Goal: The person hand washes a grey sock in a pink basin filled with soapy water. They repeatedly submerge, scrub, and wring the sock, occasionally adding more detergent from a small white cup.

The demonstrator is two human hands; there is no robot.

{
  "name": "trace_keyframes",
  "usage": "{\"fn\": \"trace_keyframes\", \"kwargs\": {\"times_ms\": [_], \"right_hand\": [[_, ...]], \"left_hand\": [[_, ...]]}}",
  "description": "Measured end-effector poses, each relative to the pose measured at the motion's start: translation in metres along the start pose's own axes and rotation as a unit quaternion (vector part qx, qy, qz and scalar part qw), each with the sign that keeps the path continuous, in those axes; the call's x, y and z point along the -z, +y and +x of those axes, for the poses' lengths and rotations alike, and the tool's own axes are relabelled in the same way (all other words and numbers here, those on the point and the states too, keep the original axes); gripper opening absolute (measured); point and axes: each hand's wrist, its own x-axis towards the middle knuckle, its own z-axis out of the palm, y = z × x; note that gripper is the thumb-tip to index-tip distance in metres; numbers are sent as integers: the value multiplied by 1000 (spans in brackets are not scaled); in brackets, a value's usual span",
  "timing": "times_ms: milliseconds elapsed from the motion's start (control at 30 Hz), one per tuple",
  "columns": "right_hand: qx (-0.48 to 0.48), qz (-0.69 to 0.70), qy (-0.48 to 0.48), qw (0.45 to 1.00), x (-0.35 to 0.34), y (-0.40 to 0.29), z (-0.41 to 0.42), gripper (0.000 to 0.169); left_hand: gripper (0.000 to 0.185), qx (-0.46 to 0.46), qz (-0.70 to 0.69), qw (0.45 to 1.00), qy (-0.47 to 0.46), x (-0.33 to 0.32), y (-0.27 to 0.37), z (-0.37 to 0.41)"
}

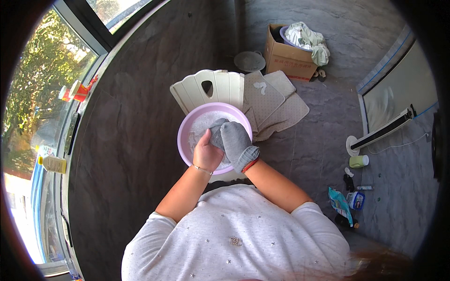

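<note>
My left hand [207, 154] holds a wet grey cloth [217, 137], perhaps a second sock, with the thumb raised along its near side. A grey sock [235, 140] is pulled over my right hand up to the wrist, its ribbed cuff bunched beside a red band. That covered hand rests against the grey cloth, and its fingers are hidden inside the sock. Both hands are over a round lilac plastic basin [184, 121] holding sudsy whitish water [202, 119].
A white slatted plastic panel [191, 87] lies beyond the basin, beside spotted beige mats [291, 109]. Farther back are a cardboard box [290, 65] topped with a basin of laundry [309, 38] and a grey round basin [249, 61]. A tower fan [379, 130] and bottles line the right.
</note>
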Motion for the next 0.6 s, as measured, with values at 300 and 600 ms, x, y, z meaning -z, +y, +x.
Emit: {"fn": "trace_keyframes", "kwargs": {"times_ms": [300,600], "right_hand": [[-43,91,-102,990,9,0,4,19],[13,109,-12,994,1,3,2,19]], "left_hand": [[50,8,1,1000,-26,-3,3,-4],[49,21,-27,999,28,-9,3,-6]]}}
